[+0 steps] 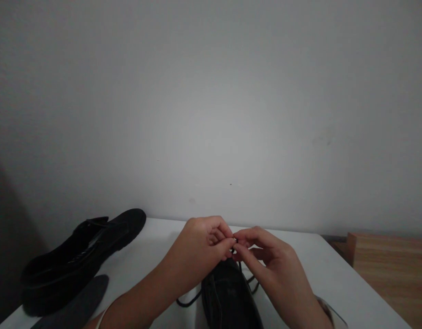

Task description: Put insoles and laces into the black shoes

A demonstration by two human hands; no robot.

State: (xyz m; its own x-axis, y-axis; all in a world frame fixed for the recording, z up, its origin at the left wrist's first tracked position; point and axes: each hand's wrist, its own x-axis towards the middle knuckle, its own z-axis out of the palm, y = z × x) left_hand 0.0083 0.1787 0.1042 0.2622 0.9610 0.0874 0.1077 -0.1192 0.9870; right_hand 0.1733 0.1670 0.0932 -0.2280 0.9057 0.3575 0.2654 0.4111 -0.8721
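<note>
A black shoe [227,297] stands on the white table at the bottom middle, its toe partly hidden behind my hands. Above it, my left hand [211,237] and my right hand [265,253] meet fingertip to fingertip, both pinching a black shoelace [240,266]. One stretch of the lace curves out on the table left of the shoe, and more of it loops on the right under my right hand. What the lace does between the fingertips is mostly hidden.
Another black shoe [80,256] sits at the left of the white table [156,256]. A pale wall [211,114] rises right behind the table's back edge. Beyond the right edge is a wood-grain panel [389,274].
</note>
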